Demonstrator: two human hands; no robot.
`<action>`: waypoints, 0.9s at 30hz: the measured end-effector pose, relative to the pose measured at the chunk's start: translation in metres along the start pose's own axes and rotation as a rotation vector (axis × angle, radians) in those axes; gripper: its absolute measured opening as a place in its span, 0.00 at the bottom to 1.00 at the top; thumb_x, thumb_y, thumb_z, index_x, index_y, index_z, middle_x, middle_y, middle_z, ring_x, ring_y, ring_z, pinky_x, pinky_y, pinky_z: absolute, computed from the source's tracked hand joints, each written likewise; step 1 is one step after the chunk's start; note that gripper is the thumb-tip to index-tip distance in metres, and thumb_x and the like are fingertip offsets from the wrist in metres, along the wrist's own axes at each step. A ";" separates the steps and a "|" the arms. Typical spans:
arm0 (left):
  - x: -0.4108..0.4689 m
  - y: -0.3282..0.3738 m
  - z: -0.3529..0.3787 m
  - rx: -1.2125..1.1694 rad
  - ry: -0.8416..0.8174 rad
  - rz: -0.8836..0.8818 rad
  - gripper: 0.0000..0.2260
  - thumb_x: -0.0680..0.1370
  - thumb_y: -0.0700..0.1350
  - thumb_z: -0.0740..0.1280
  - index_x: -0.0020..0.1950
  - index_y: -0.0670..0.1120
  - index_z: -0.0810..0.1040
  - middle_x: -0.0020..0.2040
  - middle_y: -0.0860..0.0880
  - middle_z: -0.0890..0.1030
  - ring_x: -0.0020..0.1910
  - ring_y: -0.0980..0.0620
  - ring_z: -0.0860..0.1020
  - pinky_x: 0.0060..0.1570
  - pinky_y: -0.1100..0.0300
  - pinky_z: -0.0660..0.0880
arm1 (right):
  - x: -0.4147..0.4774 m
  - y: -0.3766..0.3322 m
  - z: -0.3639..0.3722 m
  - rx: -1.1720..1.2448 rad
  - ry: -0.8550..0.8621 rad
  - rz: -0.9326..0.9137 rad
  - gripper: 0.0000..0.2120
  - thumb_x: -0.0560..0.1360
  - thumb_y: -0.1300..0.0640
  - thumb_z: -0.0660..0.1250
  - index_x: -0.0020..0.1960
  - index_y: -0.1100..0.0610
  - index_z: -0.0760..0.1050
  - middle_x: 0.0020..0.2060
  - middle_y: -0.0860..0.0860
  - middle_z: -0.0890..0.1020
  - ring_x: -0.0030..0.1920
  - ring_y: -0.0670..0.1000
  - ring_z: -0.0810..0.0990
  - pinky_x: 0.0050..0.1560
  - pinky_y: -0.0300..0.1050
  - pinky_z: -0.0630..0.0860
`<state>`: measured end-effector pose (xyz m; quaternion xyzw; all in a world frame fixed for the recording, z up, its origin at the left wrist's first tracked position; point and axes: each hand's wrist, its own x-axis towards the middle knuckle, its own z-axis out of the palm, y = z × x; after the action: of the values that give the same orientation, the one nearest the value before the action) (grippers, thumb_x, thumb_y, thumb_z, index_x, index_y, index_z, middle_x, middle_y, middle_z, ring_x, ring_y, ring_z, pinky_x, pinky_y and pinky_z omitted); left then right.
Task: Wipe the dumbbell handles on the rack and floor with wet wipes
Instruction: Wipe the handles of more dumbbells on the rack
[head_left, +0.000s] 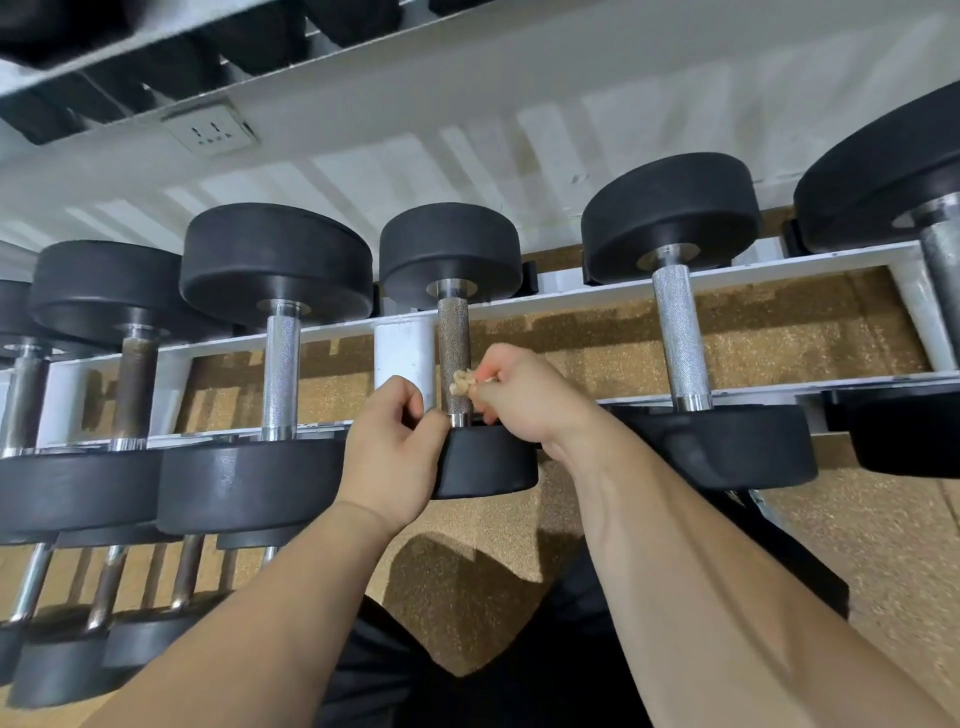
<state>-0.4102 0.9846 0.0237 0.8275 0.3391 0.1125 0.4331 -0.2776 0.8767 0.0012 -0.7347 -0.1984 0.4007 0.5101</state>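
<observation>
Wipe (461, 383) in right hand (524, 400) touches handle (453, 338); left hand (395, 447) grips weight (488, 462) edge.

White rack (405, 353), black dumbbells (275, 265) across its rails.

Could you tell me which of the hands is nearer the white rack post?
Left. The left hand is just below the white rack post, gripping the dumbbell head; the right hand is across the handle, pinching the wipe.
</observation>
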 end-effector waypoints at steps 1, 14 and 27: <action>0.000 0.000 0.000 -0.002 0.000 -0.001 0.10 0.69 0.52 0.63 0.38 0.47 0.65 0.33 0.52 0.64 0.35 0.49 0.62 0.38 0.51 0.62 | 0.004 -0.002 0.001 0.041 0.040 -0.013 0.05 0.79 0.56 0.67 0.45 0.55 0.74 0.41 0.54 0.82 0.40 0.54 0.80 0.44 0.49 0.78; -0.001 0.002 0.003 0.005 0.039 0.073 0.12 0.69 0.54 0.63 0.37 0.47 0.65 0.34 0.51 0.66 0.36 0.50 0.64 0.38 0.51 0.64 | 0.014 0.001 0.003 0.005 -0.013 -0.030 0.06 0.79 0.54 0.68 0.45 0.52 0.73 0.43 0.48 0.79 0.43 0.46 0.78 0.43 0.42 0.74; -0.004 0.009 0.003 0.024 0.051 0.067 0.11 0.70 0.49 0.64 0.37 0.44 0.66 0.33 0.52 0.66 0.34 0.50 0.64 0.37 0.53 0.64 | 0.025 -0.018 0.005 -0.001 0.191 -0.029 0.10 0.80 0.48 0.67 0.46 0.53 0.74 0.40 0.49 0.79 0.41 0.50 0.76 0.40 0.45 0.72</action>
<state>-0.4070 0.9764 0.0293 0.8403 0.3234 0.1441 0.4105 -0.2644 0.9043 0.0075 -0.7669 -0.1596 0.3215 0.5320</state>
